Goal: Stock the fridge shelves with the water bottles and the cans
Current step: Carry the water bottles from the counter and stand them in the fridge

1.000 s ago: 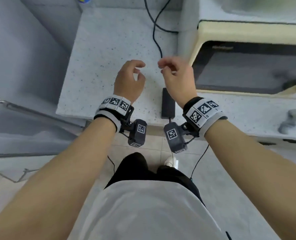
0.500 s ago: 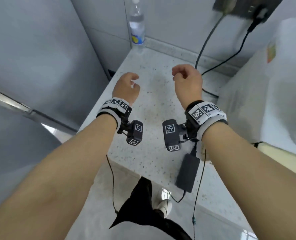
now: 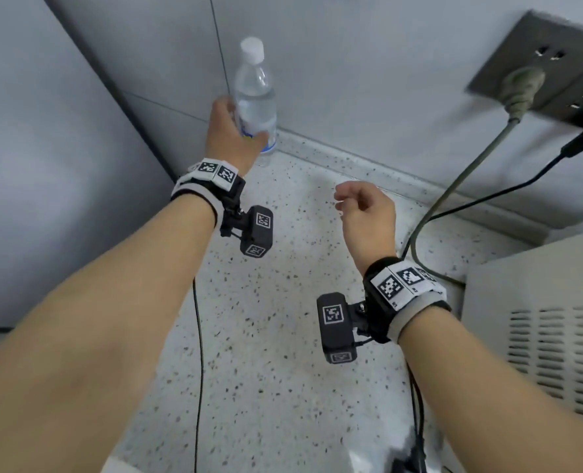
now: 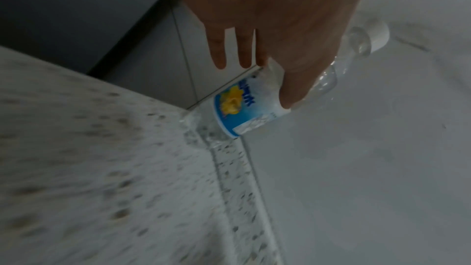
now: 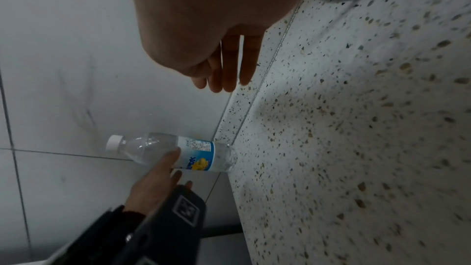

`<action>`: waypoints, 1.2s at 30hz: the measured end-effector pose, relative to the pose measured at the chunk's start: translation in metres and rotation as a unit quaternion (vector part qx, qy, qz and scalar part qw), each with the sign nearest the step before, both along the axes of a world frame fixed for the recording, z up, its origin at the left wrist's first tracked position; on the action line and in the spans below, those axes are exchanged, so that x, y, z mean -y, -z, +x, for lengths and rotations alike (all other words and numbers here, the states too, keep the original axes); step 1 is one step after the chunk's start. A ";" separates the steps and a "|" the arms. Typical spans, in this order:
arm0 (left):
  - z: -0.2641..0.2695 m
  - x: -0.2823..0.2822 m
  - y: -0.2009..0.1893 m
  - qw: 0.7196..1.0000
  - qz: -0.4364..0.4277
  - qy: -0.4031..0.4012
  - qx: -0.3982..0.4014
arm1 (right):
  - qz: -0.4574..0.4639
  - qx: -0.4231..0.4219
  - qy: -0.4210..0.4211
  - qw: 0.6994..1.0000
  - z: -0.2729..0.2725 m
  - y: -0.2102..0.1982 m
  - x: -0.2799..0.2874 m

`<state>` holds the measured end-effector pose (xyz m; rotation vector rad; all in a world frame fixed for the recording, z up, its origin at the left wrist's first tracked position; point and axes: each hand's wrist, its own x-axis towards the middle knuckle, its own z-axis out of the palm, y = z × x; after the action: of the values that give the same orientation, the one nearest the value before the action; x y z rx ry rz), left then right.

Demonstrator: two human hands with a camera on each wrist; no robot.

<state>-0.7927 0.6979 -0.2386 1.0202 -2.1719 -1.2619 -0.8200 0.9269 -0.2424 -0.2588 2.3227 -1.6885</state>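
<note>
A clear water bottle [image 3: 254, 90] with a white cap and a blue and yellow label stands upright at the back of the speckled counter [image 3: 266, 336], against the wall. My left hand [image 3: 239, 126] reaches round it. The thumb lies across the label [image 4: 239, 112] and the straight fingers [image 4: 244, 55] pass along the bottle's other side. In the right wrist view the bottle [image 5: 198, 154] stands with its base on the counter and my left hand [image 5: 163, 170] touches it. My right hand [image 3: 343, 199] hovers over the middle of the counter, loosely curled and holding nothing [image 5: 224, 80]. No cans or fridge shelves are in view.
A wall socket [image 3: 539, 80] with plugs sits at the upper right, and its cables [image 3: 454, 189] run down onto the counter. A beige appliance with vent slots [image 3: 539, 319] stands on the right. A tall grey panel [image 3: 61, 148] bounds the left side.
My view has lifted towards the wall. The left hand has moved forward from mid-counter to the bottle and now touches it. The right hand has stayed over the counter.
</note>
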 end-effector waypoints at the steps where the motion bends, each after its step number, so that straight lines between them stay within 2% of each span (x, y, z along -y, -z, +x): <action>1: -0.011 0.007 -0.002 1.000 0.013 -0.001 -0.012 | -0.001 0.001 0.001 1.000 -0.003 0.001 0.000; 5: -0.037 0.015 -0.003 0.997 0.068 -0.001 -0.027 | -0.001 0.000 0.003 1.000 -0.010 0.003 0.002; 7: -0.036 0.011 -0.001 0.999 0.044 0.002 -0.014 | 0.001 0.000 0.000 1.000 -0.007 0.003 0.003; 11: -0.019 -0.010 -0.007 0.998 -0.006 0.053 0.026 | 0.011 -0.002 -0.009 1.000 0.002 -0.005 0.007; 17: 0.028 -0.049 -0.016 0.998 0.044 0.034 0.009 | -0.008 -0.030 -0.045 0.998 0.021 -0.038 0.011; 19: 0.049 -0.061 -0.024 0.997 0.060 0.047 0.020 | -0.016 -0.033 -0.059 0.998 0.033 -0.050 0.010; 22: 0.088 -0.081 -0.044 0.995 0.036 0.069 0.054 | -0.043 -0.022 -0.082 0.995 0.059 -0.070 0.000; 25: 0.137 -0.113 -0.063 0.991 0.017 0.095 0.089 | -0.066 -0.050 -0.153 0.985 0.095 -0.096 -0.022; 30: 0.233 -0.196 -0.092 0.982 -0.030 0.116 0.147 | -0.065 -0.054 -0.317 0.945 0.164 -0.131 -0.082; 36: 0.352 -0.319 -0.116 0.984 -0.036 0.077 0.158 | -0.110 -0.048 -0.427 0.896 0.263 -0.144 -0.177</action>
<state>-0.4403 1.0172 -0.1222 1.1035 -2.5615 -1.1403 -0.5567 1.1040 -0.0989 -1.2202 1.6332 -1.4460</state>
